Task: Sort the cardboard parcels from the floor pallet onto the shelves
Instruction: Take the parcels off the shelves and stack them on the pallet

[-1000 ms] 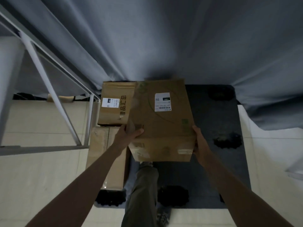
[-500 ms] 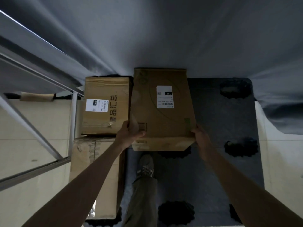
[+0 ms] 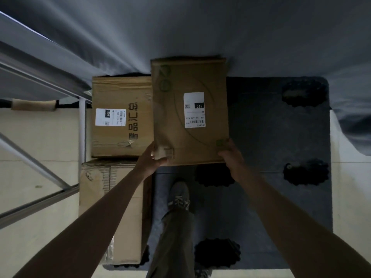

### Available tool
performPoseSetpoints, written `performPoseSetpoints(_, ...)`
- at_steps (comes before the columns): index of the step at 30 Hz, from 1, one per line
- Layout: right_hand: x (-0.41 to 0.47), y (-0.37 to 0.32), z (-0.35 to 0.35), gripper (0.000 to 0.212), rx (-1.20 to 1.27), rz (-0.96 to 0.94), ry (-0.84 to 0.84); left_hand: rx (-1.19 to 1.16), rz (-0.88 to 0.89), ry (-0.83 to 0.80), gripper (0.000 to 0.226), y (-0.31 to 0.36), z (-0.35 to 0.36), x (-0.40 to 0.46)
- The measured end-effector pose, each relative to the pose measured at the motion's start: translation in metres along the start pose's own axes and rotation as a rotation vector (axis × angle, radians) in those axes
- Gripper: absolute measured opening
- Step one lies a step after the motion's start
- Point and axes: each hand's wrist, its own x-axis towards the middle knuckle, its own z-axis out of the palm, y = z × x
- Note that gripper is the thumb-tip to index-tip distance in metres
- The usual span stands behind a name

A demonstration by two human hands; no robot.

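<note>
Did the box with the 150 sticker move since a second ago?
Yes. The 150 box, gripped by both hands, has gone away from the person: its far edge now lies past that of the 220 box beside it.

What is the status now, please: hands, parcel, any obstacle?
Left hand and right hand grip parcel by near corners. Parcel above pallet, none shelved in view. Box close on left; curtain just behind.

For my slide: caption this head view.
Both hands grip a labelled cardboard parcel above the dark pallet.
</note>
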Motion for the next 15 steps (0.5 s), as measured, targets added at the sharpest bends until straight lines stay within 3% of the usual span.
performPoseSetpoints(6,-0.048,-0.024,-0.002,0.047,-0.155,-0.101,-0.064,-0.027,0.051,0.022,0.082,0.016,0.001,-0.047)
performPoseSetpoints(8,-0.074,-0.034,-0.008,0.057,-0.194,-0.132,-0.074,-0.052,0.067,0.027,0.082,0.03,-0.002,-0.072)
performPoseSetpoints(15,-0.211,-0.069,-0.046,0.065,-0.282,-0.285,-0.079,-0.021,0.221,0.04,0.074,0.076,-0.012,-0.209)
